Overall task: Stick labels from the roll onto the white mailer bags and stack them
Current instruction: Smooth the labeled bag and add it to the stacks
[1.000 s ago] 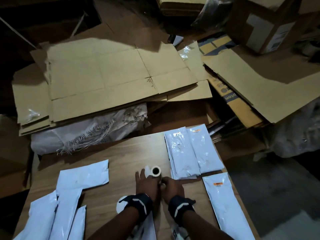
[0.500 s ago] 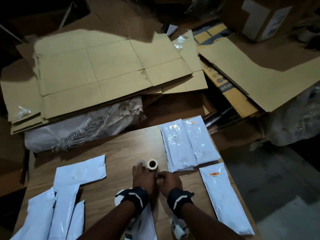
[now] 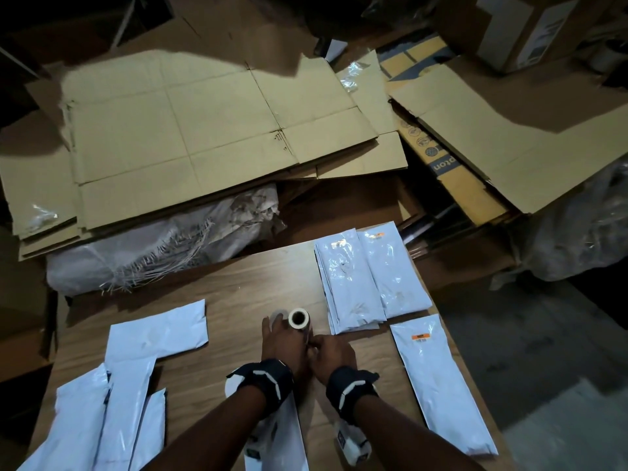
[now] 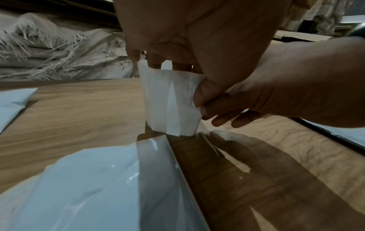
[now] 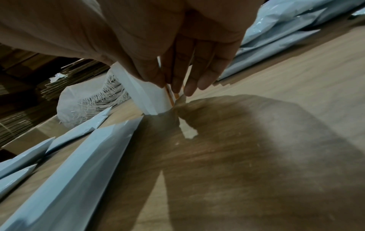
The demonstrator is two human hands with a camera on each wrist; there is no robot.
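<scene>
Flanking both hands (image 3: 307,348), mailer bags (image 3: 356,280) crowd the wooden table (image 3: 217,290).

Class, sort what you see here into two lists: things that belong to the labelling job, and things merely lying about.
Job:
label roll, held by left hand
right hand, pinching at the roll
unlabelled bags
labelled stack
single labelled bag

Lying about:
flattened cardboard
woven sack
boxes

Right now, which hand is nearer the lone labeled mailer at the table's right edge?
Right. The right hand is just left of that mailer; the left hand is farther left, holding the label roll.
</scene>
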